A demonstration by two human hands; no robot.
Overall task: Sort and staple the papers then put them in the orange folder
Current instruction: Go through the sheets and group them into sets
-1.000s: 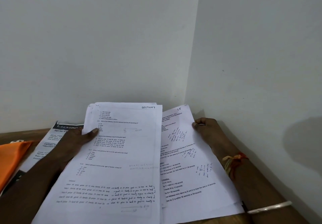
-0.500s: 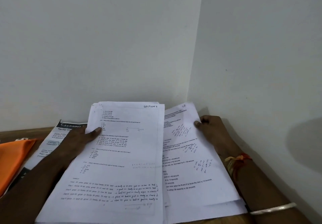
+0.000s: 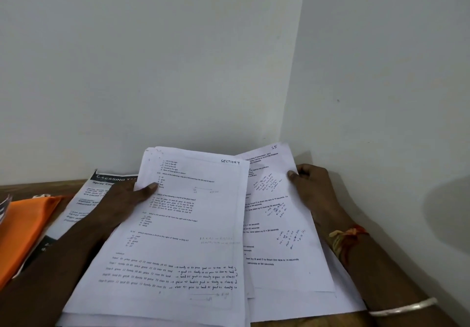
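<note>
My left hand grips the left edge of a stack of printed sheets, thumb on top; the top page is marked "SECTION 4". My right hand pinches the right edge of a second sheet marked "S5", which is partly tucked under the left stack. More white sheets lie beneath both. The orange folder lies flat at the far left of the wooden table. No stapler is in view.
A printed leaflet with a dark header lies under my left forearm, between the folder and the papers. White walls meet in a corner just behind the papers. A patterned object shows at the left edge.
Both hands and the papers have stayed almost in place; the "S5" sheet in my right hand has tilted slightly and drawn a little apart from the left stack.
</note>
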